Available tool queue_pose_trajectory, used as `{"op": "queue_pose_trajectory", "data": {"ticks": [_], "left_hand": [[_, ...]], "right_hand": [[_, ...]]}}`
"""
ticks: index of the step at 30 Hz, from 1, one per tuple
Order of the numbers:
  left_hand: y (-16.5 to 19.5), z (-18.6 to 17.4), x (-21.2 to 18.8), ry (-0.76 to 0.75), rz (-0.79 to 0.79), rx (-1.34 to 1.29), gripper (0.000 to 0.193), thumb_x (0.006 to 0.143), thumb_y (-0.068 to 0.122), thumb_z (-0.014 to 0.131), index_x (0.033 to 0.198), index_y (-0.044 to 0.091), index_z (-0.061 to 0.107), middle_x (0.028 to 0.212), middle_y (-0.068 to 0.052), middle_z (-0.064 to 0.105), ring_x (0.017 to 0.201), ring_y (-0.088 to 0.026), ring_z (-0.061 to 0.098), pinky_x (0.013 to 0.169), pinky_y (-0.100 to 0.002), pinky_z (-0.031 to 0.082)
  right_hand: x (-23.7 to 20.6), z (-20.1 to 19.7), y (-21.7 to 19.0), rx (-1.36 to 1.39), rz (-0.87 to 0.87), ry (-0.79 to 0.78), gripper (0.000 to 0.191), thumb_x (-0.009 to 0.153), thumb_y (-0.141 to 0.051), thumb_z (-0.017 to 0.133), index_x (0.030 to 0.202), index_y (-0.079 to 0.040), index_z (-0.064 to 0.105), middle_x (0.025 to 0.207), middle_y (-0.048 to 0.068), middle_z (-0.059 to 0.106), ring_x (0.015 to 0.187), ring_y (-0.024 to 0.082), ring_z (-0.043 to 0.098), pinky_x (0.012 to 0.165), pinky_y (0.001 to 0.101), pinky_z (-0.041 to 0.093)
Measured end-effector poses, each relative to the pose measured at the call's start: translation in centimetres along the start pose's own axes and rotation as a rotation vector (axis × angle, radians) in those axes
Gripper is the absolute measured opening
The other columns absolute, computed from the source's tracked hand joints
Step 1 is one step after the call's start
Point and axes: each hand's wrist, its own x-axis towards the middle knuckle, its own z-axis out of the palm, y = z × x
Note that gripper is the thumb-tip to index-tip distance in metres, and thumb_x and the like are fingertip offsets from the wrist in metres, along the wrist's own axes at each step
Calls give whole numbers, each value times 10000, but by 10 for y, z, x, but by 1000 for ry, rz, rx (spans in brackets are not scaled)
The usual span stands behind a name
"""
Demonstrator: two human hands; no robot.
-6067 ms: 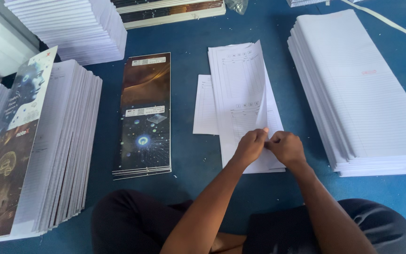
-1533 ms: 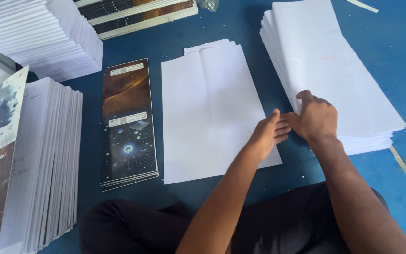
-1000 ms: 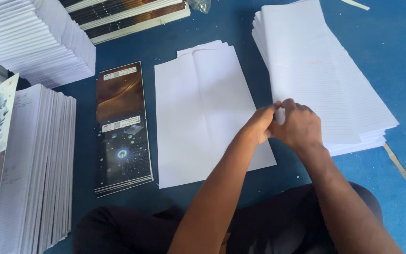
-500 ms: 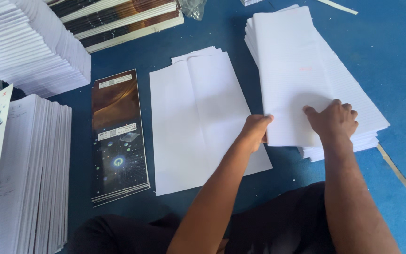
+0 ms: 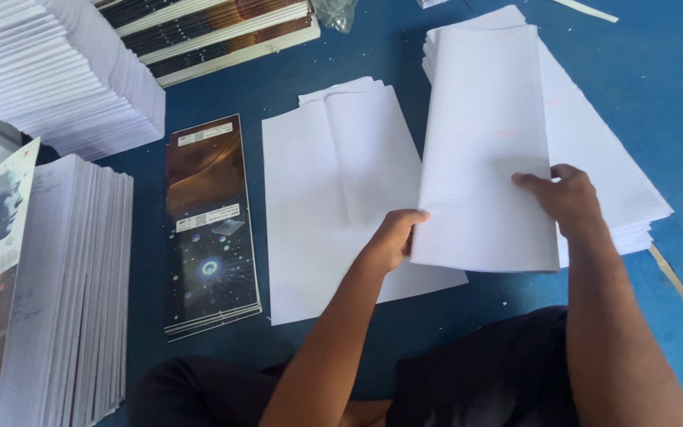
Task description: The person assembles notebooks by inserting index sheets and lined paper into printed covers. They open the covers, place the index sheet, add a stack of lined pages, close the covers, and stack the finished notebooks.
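Note:
A thin bundle of lined white sheets (image 5: 484, 150) is lifted off the big paper stack (image 5: 602, 150) at the right. My right hand (image 5: 567, 198) grips the bundle's lower right part. At its lower left edge my left hand (image 5: 395, 237) holds it with curled fingers. Under and left of the bundle, a large blank white sheet pile (image 5: 333, 205) lies flat on the blue floor (image 5: 658, 55). A dark glossy cover stack (image 5: 209, 225) lies left of that pile.
Tall stacks of white pages stand at the left (image 5: 65, 292) and upper left (image 5: 65, 71). Bound books with brown spines (image 5: 215, 32) lie at the top. My dark-trousered legs (image 5: 476, 372) fill the bottom.
Both hands worked at the right stack's near edge, separated a bundle of lined sheets, and have lifted it leftward toward the blank pile.

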Motion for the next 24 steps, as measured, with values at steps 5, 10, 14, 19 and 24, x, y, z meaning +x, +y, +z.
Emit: {"op": "queue_pose_trajectory", "data": {"ticks": [5, 10, 14, 19, 24], "left_hand": [[3, -15, -16, -25, -28, 86, 493, 957, 261, 557, 1306, -86, 577, 1108, -203, 678, 902, -255, 672, 758, -364, 545], [6, -28, -31, -66, -33, 59, 483, 962, 242, 564, 1318, -84, 582, 1149, -194, 681, 938, -238, 678, 793, -355, 548], [8, -37, -44, -152, -40, 127, 500, 966, 268, 549, 1313, -89, 579, 1130, -215, 686, 935, -269, 689, 790, -383, 547], [-3, -38, -45, -82, -62, 187, 521, 977, 329, 545, 1309, -71, 579, 1120, -198, 687, 944, -258, 705, 811, -351, 563], [-36, -81, -32, 121, 144, 137, 380, 933, 252, 610, 1162, -49, 646, 941, -175, 720, 751, -251, 729, 639, -360, 611]], "right_hand": [[1, 0, -18, 461, 77, -276, 718, 896, -261, 700, 1380, 193, 427, 1265, 392, 586, 1148, 462, 666, 1005, 443, 549], [-5, 9, -28, 537, 153, -377, 712, 920, -225, 641, 1456, 140, 346, 1360, 376, 525, 1263, 445, 599, 1052, 460, 512], [-15, 12, -34, 393, 91, -366, 652, 931, -175, 623, 1481, 80, 384, 1359, 335, 550, 1221, 410, 625, 1037, 438, 531], [-38, 13, -47, 464, -63, -304, 614, 894, -56, 622, 1469, 78, 452, 1320, 333, 604, 1138, 392, 683, 986, 414, 576], [-66, 19, -64, 380, -49, -199, 562, 903, -76, 617, 1457, -57, 528, 1267, 246, 669, 1084, 342, 711, 961, 401, 582]]}}
